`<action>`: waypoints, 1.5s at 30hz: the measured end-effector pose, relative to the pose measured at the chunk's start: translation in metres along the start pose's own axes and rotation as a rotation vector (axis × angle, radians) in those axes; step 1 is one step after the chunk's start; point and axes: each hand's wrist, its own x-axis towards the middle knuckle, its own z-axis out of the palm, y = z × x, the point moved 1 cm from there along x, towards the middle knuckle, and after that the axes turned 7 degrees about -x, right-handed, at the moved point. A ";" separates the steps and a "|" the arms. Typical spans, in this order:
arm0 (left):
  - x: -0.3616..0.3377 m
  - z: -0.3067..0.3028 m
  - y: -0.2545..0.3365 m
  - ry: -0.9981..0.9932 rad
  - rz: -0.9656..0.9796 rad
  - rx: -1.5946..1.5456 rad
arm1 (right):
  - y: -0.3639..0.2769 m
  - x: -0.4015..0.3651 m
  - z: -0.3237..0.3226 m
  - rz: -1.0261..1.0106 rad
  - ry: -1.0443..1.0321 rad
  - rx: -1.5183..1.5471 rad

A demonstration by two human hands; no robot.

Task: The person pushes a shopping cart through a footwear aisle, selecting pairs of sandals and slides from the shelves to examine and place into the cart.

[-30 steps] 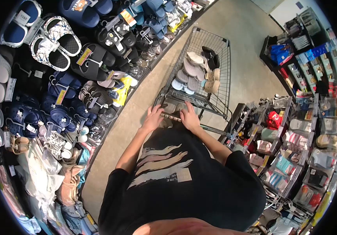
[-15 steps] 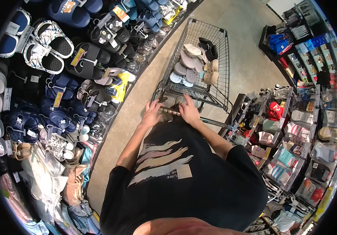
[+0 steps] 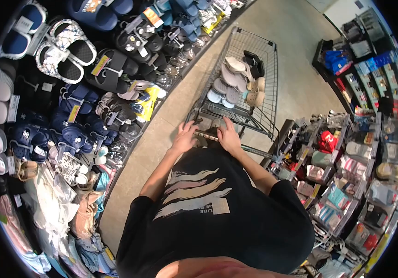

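My left hand (image 3: 185, 137) rests on the left part of the cart's handle bar, its fingers curled over it. On the same bar (image 3: 207, 135), a little to the right, my right hand (image 3: 228, 135) has its fingers bent over the handle. The wire shopping cart (image 3: 269, 99) stands in front of me. Inside it lie several pairs of footwear: grey-mauve slippers (image 3: 233, 78), pale blue ones (image 3: 220, 99), tan clogs (image 3: 256, 92) and a black pair (image 3: 254, 64).
On the left, a shelf edge (image 3: 169, 92) runs along racks of sandals and clogs (image 3: 67, 132), with bagged clothes (image 3: 48, 194) below. Racks of packaged socks (image 3: 342, 197) stand at the right. More shelving (image 3: 361, 65) is at the upper right. Tiled floor (image 3: 296, 32) lies beyond the cart.
The cart, its load and the shelves appear slightly lower and further right in the view. Both my hands have stayed on the handle.
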 end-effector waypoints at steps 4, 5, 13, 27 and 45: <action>-0.001 0.002 -0.004 -0.009 -0.036 -0.014 | 0.001 0.000 0.003 -0.049 0.050 -0.030; -0.002 0.002 -0.005 0.003 -0.041 -0.011 | 0.001 0.000 0.003 -0.063 0.050 -0.029; -0.003 0.000 -0.003 0.013 -0.024 -0.003 | 0.003 0.001 0.003 -0.065 0.027 -0.014; -0.004 0.007 -0.012 -0.041 -0.066 -0.039 | -0.015 0.000 -0.007 -0.126 -0.084 0.230; -0.001 -0.002 -0.011 -0.070 -0.045 -0.056 | 0.024 0.026 0.031 0.102 -0.704 -0.001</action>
